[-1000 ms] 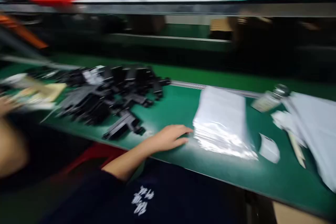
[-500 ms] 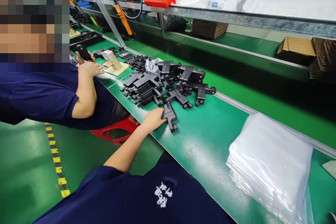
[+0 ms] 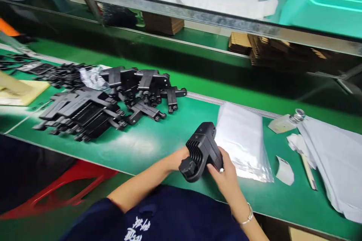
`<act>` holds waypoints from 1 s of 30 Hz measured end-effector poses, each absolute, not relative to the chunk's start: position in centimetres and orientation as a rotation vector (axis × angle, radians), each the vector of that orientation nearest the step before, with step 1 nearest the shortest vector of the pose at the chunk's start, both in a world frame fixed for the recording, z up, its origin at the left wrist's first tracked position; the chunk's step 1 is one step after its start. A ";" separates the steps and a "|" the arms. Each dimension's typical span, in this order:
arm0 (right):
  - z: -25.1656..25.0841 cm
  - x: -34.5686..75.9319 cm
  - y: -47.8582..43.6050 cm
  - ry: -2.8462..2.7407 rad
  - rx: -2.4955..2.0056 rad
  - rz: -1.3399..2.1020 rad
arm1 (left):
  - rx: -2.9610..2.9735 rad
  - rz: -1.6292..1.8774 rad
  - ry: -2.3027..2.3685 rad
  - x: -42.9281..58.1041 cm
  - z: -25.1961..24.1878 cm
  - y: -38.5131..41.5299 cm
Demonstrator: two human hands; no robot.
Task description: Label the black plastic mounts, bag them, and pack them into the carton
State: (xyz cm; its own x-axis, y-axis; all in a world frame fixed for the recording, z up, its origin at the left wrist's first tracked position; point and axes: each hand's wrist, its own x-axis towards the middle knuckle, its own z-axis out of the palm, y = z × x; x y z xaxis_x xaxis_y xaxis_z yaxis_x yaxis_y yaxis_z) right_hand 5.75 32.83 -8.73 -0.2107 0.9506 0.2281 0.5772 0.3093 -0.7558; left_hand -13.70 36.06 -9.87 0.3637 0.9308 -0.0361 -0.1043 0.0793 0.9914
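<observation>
A black plastic bracket (image 3: 204,144) with a ribbed side and a round knob is held up above the bench in front of me. My right hand (image 3: 228,171) grips its right end, thumb in front and fingers behind. My left hand (image 3: 181,157) is at its left side, with the fingers hidden behind the part. A stack of clear plastic bags (image 3: 240,135) lies just behind and right of the bracket. To the left, a pile of similar black brackets (image 3: 82,109) rests on the green bench (image 3: 158,137), with more brackets (image 3: 147,79) heaped behind it.
On the right are a small clear bottle (image 3: 285,121), a curled paper label (image 3: 284,171), a stick with white cloth (image 3: 308,171) and white sheets (image 3: 336,158). A metal shelf (image 3: 198,15) runs overhead, holding a teal bin (image 3: 325,11). A red stool (image 3: 70,180) stands left.
The view has swung right. My left hand has brought a bracket from beside the pile to in front of me, raised and turned. My right hand has come into view, gripping it.
</observation>
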 end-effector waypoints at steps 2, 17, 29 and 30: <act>-8.3 8.0 32.9 -1.959 -1.371 0.571 | 1.098 0.842 0.728 -14.4 -9.1 37.3; -9.1 12.3 33.7 -1.354 -1.547 1.340 | 1.350 1.053 1.065 -13.7 -10.1 36.3; -8.8 12.3 32.8 -1.716 -1.323 0.753 | 0.926 1.115 1.006 -12.7 -10.4 36.3; -9.2 12.3 32.8 -1.670 -1.324 0.810 | 0.935 1.125 0.973 -12.6 -10.5 36.2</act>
State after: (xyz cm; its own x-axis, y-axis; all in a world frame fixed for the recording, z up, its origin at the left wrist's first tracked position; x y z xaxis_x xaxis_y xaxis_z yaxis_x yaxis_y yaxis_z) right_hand 12.27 32.76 -9.24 -0.0943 0.9720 0.2152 0.4333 0.2347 -0.8702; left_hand -12.57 36.19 -10.54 0.1510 0.9785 -0.1407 -0.2802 0.1788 0.9431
